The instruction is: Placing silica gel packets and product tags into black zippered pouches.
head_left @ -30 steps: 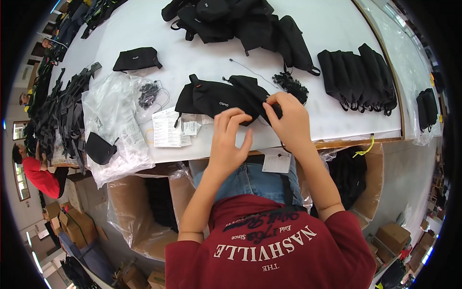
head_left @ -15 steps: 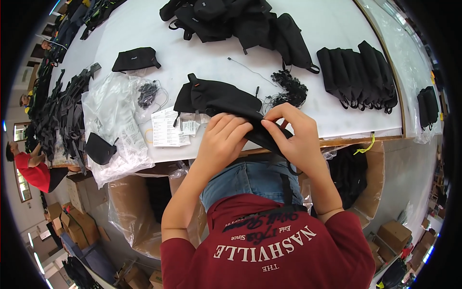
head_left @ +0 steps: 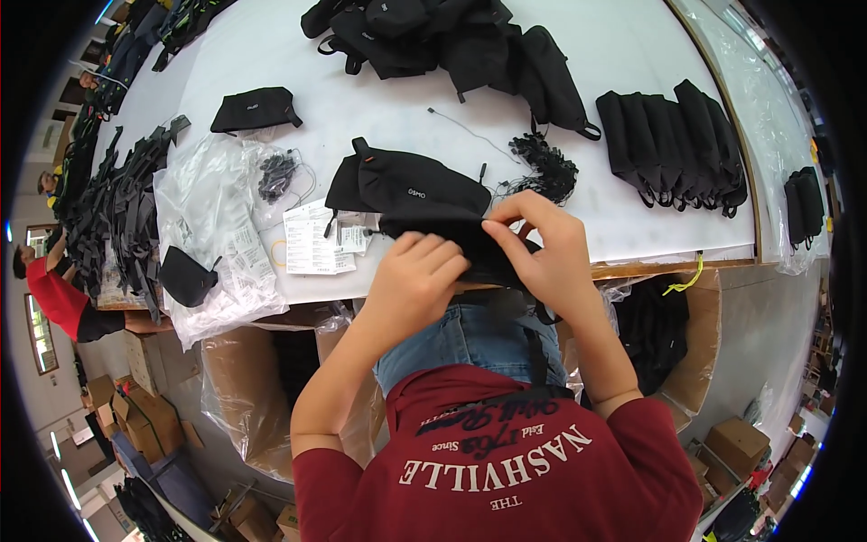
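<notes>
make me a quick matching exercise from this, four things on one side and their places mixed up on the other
1. single black pouch
2. white paper tags
3. yellow strip
4. row of black pouches

A. dangling from the near edge of the table
B. side by side at the table's right
C. between the left hand and right hand
D. just right of the clear plastic

Pairs: 1-C, 2-D, 3-A, 4-B

head-worn fisheye | faces down | near left hand point(head_left: 417, 275), right hand point(head_left: 547, 247)
</notes>
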The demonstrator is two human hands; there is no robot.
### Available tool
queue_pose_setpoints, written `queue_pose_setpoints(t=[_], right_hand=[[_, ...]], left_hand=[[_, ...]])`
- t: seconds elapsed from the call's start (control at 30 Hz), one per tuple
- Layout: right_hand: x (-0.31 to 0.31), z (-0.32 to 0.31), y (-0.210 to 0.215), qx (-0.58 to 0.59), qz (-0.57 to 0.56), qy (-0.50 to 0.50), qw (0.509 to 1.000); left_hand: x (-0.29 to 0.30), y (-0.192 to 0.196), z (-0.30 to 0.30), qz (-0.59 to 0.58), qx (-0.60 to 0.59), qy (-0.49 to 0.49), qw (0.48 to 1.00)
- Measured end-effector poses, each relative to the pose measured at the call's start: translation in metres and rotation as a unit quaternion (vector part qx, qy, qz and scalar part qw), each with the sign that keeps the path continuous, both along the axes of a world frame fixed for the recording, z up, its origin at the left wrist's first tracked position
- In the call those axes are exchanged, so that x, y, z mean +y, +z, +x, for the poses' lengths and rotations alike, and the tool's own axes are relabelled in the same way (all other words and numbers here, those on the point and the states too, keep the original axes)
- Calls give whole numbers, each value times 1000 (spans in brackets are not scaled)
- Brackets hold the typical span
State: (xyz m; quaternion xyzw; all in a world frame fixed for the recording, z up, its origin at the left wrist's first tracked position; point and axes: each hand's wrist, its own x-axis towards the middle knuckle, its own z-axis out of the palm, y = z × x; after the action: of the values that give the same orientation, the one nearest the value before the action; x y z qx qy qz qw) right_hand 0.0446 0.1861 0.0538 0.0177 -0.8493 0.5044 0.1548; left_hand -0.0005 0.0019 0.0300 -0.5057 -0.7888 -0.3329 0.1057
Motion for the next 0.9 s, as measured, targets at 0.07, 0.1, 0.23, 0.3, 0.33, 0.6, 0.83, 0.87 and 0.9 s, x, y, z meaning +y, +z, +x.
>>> queue_pose_setpoints(t=[0.07, 0.1, 0.23, 0.3, 0.33, 0.6, 0.83, 0.87, 0.9], right_hand=[[2, -10, -6, -3, -19, -5, 1000], [-3, -9, -4, 5, -25, 5, 1000], [-30, 0, -1, -88, -6, 160, 983], [-29, -4, 6, -203, -65, 232, 949], [-23, -6, -2, -224, -149, 248, 931], [8, 35, -73, -359, -279, 305, 837], [-12, 48, -82, -332, -255, 259, 870], [-14, 48, -72, -323, -218, 248, 887], [-17, 47, -62, -317, -182, 234, 901]], left_hand=[[-3, 17, 13, -162, -76, -18, 984], [-7, 20, 19, -205, -79, -30, 975], [-9, 25, 30, -349, -269, -48, 896], [-24, 10, 29, -286, -321, -26, 902], [-30, 12, 25, -238, -373, -54, 895], [-70, -24, 33, 15, -594, -2, 804], [-75, -37, 37, 70, -686, 67, 721], [-76, -41, 37, 51, -686, 99, 719], [-76, -42, 38, 30, -687, 127, 715]])
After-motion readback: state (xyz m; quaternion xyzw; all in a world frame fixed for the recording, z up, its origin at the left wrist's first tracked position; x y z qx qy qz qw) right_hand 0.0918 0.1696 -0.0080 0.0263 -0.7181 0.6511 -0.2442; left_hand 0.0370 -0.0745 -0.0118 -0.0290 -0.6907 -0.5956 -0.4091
